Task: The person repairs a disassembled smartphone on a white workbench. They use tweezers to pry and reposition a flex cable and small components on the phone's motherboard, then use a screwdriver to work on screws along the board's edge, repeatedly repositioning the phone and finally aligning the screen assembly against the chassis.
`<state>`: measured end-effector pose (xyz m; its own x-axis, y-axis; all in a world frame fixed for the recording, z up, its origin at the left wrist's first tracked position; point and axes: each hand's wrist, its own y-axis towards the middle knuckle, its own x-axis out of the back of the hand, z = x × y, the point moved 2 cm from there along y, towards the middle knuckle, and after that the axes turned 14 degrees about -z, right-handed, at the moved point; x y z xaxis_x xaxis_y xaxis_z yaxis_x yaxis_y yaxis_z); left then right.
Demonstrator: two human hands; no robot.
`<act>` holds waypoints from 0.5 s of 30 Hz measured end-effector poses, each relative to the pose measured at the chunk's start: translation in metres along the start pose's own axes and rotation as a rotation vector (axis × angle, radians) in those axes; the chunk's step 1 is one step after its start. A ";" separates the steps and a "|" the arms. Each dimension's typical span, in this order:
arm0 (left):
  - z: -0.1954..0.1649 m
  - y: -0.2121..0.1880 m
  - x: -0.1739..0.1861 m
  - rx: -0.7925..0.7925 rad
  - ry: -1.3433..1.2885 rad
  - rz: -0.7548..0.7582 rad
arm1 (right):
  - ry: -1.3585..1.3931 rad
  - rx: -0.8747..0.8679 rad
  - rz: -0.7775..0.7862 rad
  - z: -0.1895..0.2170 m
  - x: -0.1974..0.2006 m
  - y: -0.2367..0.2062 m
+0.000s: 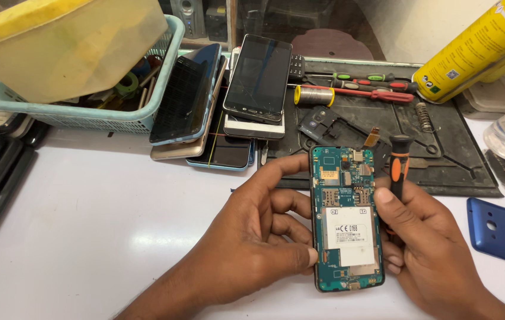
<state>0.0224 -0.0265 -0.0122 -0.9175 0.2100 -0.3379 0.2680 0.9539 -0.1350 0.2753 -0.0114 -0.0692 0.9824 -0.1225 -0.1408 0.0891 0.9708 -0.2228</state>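
Holding an opened phone (347, 219) with its green circuit board bared just above the white table (104, 213), the left hand (252, 237) clasps its left edge while the right hand (424, 237) grips the other edge and an orange-black screwdriver (399, 166). Behind lie a black mat (442, 130), stacked phones (217, 106), a teal basket (86, 112), a yellow spray can (478, 47); a blue back cover (501, 231) lies right.

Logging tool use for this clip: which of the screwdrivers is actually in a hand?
The black-and-orange screwdriver, gripped upright in the right hand beside the opened phone. The red-handled screwdrivers lie untouched on the black work mat.
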 end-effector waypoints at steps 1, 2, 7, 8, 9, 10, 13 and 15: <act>-0.001 0.000 0.001 -0.005 0.010 -0.004 | -0.013 -0.003 -0.008 0.000 0.000 0.000; -0.001 0.000 0.002 -0.010 0.021 -0.007 | -0.025 -0.006 -0.016 0.001 0.000 0.000; 0.002 0.005 0.003 0.049 0.096 -0.142 | -0.089 -0.063 0.007 0.005 -0.007 -0.005; 0.004 0.007 0.004 0.057 0.148 -0.180 | -0.094 -0.082 0.012 0.004 -0.009 -0.006; 0.006 0.007 0.005 0.067 0.199 -0.218 | -0.099 -0.103 0.017 0.003 -0.011 -0.007; 0.008 0.007 0.005 0.062 0.168 -0.211 | -0.104 -0.123 0.022 0.002 -0.012 -0.008; 0.012 0.010 0.008 0.043 0.068 -0.212 | -0.103 -0.130 0.031 0.003 -0.012 -0.007; 0.012 0.013 0.010 0.027 -0.011 -0.244 | -0.080 -0.068 0.026 0.009 -0.007 -0.003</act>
<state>0.0200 -0.0143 -0.0291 -0.9528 -0.0282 -0.3023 0.0471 0.9699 -0.2387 0.2697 -0.0115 -0.0591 0.9945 -0.0778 -0.0706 0.0546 0.9570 -0.2849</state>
